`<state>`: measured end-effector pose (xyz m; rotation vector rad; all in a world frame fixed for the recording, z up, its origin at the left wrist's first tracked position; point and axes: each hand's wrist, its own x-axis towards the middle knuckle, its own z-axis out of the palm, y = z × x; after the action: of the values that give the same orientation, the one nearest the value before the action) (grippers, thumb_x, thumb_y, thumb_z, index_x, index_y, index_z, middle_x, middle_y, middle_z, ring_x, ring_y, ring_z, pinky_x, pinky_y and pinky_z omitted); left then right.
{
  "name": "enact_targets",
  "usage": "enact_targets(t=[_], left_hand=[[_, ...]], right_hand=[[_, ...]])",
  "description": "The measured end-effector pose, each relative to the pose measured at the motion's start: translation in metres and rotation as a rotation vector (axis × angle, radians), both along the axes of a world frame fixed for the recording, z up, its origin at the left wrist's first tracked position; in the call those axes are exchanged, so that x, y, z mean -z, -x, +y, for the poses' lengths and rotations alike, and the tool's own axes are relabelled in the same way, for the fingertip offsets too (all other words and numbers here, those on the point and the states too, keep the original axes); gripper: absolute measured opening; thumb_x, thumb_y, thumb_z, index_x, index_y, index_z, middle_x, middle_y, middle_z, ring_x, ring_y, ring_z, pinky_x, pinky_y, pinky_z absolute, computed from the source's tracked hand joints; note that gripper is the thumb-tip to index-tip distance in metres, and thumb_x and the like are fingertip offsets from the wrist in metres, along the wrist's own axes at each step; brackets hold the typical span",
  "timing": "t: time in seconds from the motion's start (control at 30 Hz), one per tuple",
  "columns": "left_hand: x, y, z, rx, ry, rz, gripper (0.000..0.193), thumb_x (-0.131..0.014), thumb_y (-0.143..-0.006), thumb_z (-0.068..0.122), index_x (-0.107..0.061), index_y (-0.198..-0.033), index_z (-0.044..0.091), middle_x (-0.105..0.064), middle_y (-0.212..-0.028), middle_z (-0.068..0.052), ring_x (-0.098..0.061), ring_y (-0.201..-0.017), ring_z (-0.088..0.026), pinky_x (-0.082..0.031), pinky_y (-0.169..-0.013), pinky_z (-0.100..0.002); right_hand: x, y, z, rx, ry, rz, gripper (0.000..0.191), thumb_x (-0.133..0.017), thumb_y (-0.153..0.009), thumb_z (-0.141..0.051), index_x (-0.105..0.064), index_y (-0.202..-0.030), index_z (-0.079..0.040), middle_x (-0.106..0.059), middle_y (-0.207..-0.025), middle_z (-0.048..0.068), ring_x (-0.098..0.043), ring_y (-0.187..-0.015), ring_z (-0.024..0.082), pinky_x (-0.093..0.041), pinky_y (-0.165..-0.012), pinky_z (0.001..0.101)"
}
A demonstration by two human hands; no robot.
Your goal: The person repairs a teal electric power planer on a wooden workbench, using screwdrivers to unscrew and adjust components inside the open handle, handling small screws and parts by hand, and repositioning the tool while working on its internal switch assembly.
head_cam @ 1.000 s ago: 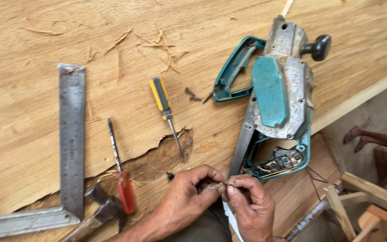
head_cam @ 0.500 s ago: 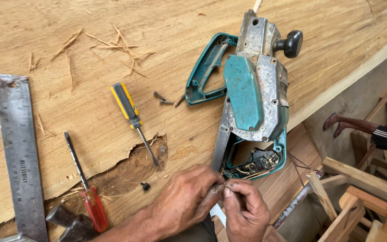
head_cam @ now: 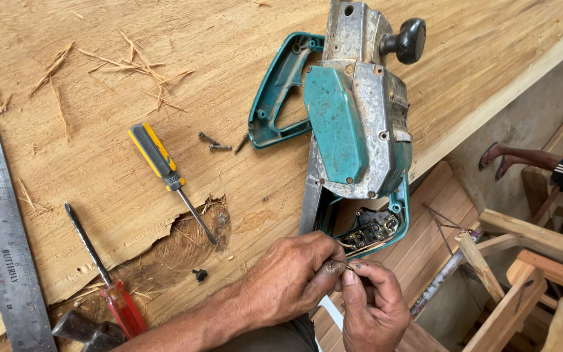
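An opened electric planer (head_cam: 356, 124) with a teal and grey metal body lies on a wide wooden slab (head_cam: 99, 52). Its open handle end shows a switch and wires (head_cam: 369, 233). My left hand (head_cam: 291, 277) and my right hand (head_cam: 373, 306) meet just below that opening, fingertips pinched together on a thin wire that runs out of the handle. The teal handle cover (head_cam: 281, 91) lies loose beside the planer. A few small screws (head_cam: 216, 142) rest near it.
A yellow-handled screwdriver (head_cam: 164, 169) and a red-handled screwdriver (head_cam: 109, 283) lie left of my hands. A steel square (head_cam: 1, 248) sits at the far left, a hammer head (head_cam: 89, 332) by the bottom edge. Wooden frames (head_cam: 529, 261) and another person's foot (head_cam: 509, 156) are at right.
The view has shifted, so the tools sit further left in frame. My hands stay pinched together at the planer's open handle.
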<state>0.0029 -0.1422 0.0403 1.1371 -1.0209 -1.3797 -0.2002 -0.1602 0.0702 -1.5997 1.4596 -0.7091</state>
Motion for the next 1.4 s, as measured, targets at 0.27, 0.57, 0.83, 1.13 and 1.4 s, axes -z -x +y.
enact_targets(t=[0.27, 0.57, 0.83, 1.13, 1.4], left_hand=[[-0.003, 0.002, 0.004, -0.135, -0.116, 0.177, 0.013, -0.063, -0.096, 0.011, -0.068, -0.104, 0.001, -0.073, -0.089, -0.012, -0.075, -0.079, -0.025, -0.059, -0.068, -0.037], [-0.003, -0.004, 0.005, -0.182, -0.044, 0.078, 0.014, -0.069, -0.093, 0.010, -0.072, -0.103, 0.001, -0.072, -0.093, -0.011, -0.074, -0.083, -0.024, -0.060, -0.070, -0.037], [-0.002, -0.001, -0.003, -0.129, 0.067, -0.056, 0.020, -0.075, -0.088, 0.014, -0.070, -0.103, 0.001, -0.069, -0.094, -0.014, -0.072, -0.084, -0.032, -0.058, -0.071, -0.041], [0.001, 0.001, -0.005, -0.117, 0.056, -0.018, 0.017, -0.071, -0.091, 0.013, -0.069, -0.103, 0.001, -0.068, -0.094, -0.014, -0.072, -0.084, -0.033, -0.058, -0.072, -0.041], [-0.004, -0.002, -0.008, -0.045, -0.173, 0.191, 0.013, -0.067, -0.093, 0.012, -0.068, -0.093, -0.001, -0.071, -0.084, -0.010, -0.073, -0.073, -0.017, -0.058, -0.064, -0.032]], right_hand=[[0.000, -0.001, -0.003, 0.082, -0.084, -0.177, 0.012, -0.065, -0.098, 0.003, -0.064, -0.110, 0.006, -0.072, -0.097, 0.017, -0.068, -0.078, 0.017, -0.058, -0.071, 0.0279], [-0.002, -0.001, -0.016, 0.145, -0.259, -0.415, 0.013, -0.061, -0.099, 0.005, -0.062, -0.112, 0.008, -0.072, -0.096, 0.023, -0.068, -0.077, 0.022, -0.059, -0.070, 0.0338], [0.002, -0.005, -0.011, 0.106, -0.150, -0.289, 0.013, -0.064, -0.098, 0.006, -0.064, -0.110, 0.008, -0.071, -0.096, 0.017, -0.067, -0.079, 0.018, -0.057, -0.074, 0.0290], [-0.003, -0.008, -0.011, 0.096, -0.201, -0.301, 0.016, -0.061, -0.098, 0.004, -0.064, -0.113, 0.010, -0.071, -0.096, 0.018, -0.066, -0.080, 0.017, -0.057, -0.074, 0.0288], [-0.001, -0.008, -0.008, 0.092, -0.181, -0.234, 0.019, -0.062, -0.097, 0.005, -0.065, -0.115, 0.010, -0.071, -0.096, 0.017, -0.066, -0.080, 0.017, -0.056, -0.074, 0.0288]])
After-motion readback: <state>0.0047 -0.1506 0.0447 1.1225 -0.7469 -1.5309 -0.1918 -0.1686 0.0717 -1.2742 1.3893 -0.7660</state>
